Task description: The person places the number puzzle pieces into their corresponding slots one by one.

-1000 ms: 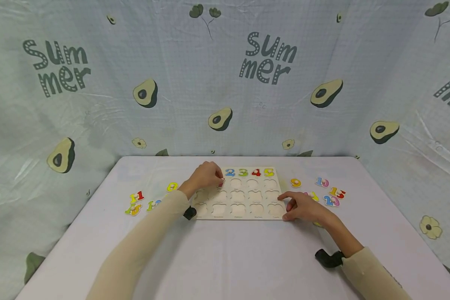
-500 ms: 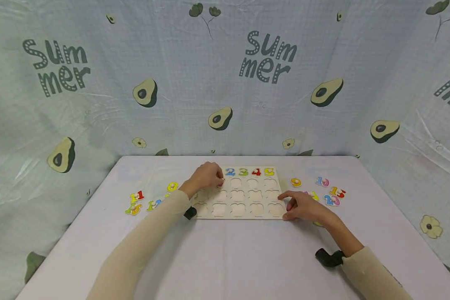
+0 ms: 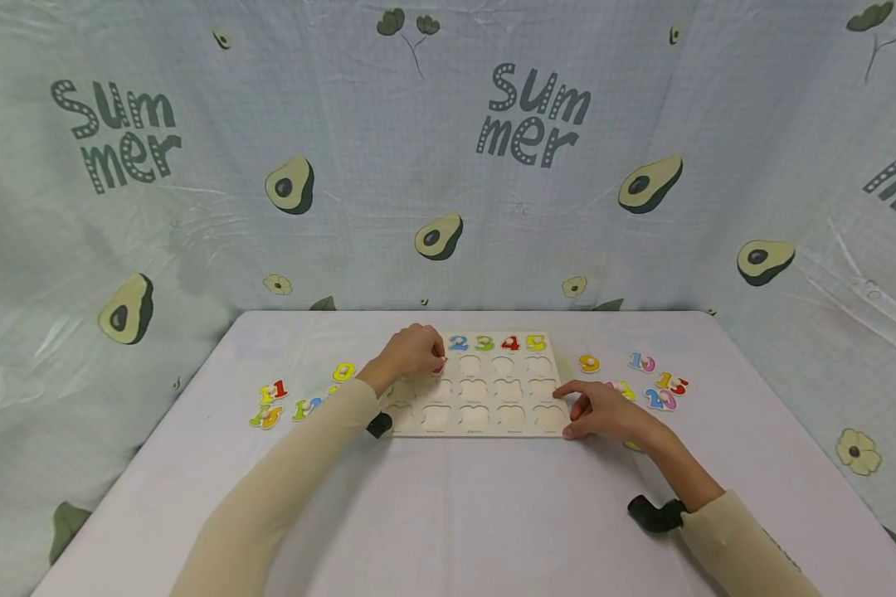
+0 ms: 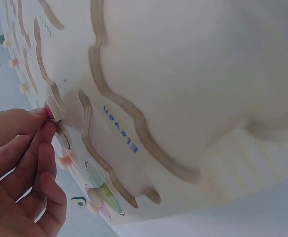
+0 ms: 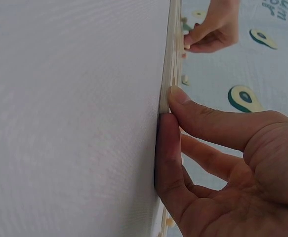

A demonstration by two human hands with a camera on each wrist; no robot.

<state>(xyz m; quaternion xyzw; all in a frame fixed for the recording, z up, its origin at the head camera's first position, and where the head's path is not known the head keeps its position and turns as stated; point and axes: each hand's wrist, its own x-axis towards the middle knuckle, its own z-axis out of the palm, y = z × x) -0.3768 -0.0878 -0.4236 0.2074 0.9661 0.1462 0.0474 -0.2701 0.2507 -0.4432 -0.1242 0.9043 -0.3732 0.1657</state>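
I have the left hand (image 3: 409,352) pinching a small pinkish piece (image 4: 55,109) at its fingertips, at the board (image 3: 492,414) toward its far left corner; whether it is seated I cannot tell. The right hand (image 3: 605,410) grips the board's right edge by the near corner.

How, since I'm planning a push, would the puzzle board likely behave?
The puzzle board would probably stay stiff, its visible edges looking straight. It may slide rather than tip, lying flat on the table. The right hand at its edge could hinder sliding.
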